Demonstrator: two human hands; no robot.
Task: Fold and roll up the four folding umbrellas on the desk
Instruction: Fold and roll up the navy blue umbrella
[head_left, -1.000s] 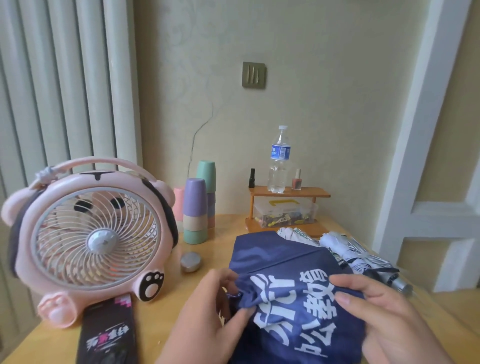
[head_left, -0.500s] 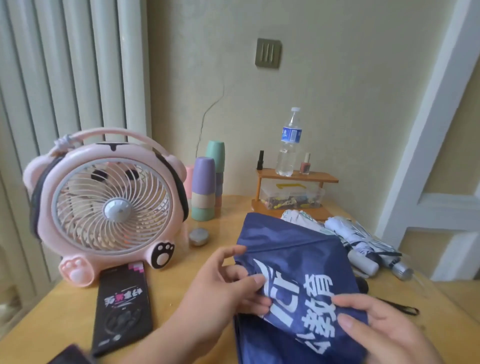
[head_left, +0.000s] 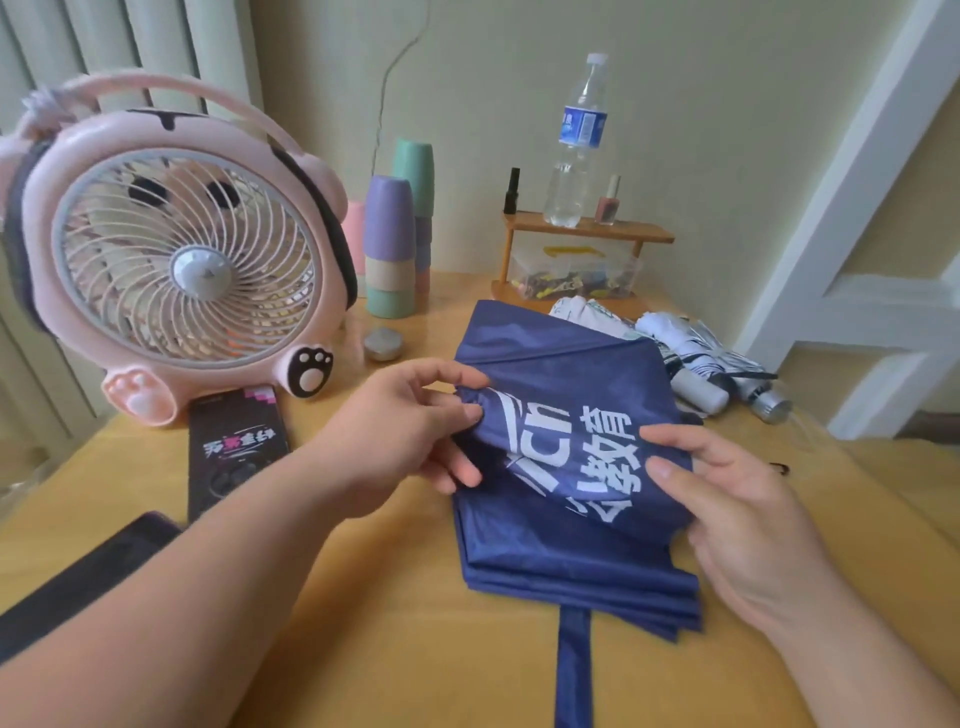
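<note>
Navy umbrella (head_left: 561, 540) lay partly pleated on the surface (head_left: 363, 649), its strap (head_left: 573, 670) trailing toward the viewer. Left grip (head_left: 410, 431) pinched the printed canopy fold at its left edge; right grip (head_left: 737, 519) held the fold's right edge between thumb and fingers. White umbrellas (head_left: 691, 358) lay behind.

Pale green wall (head_left: 675, 104), ribbed radiator (head_left: 130, 47), white door frame (head_left: 857, 182), wooden desk (head_left: 389, 649), soft daylight

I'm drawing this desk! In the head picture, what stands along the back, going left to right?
fan → cups → black bottle → water bottle → pink bottle → striped umbrella
</note>
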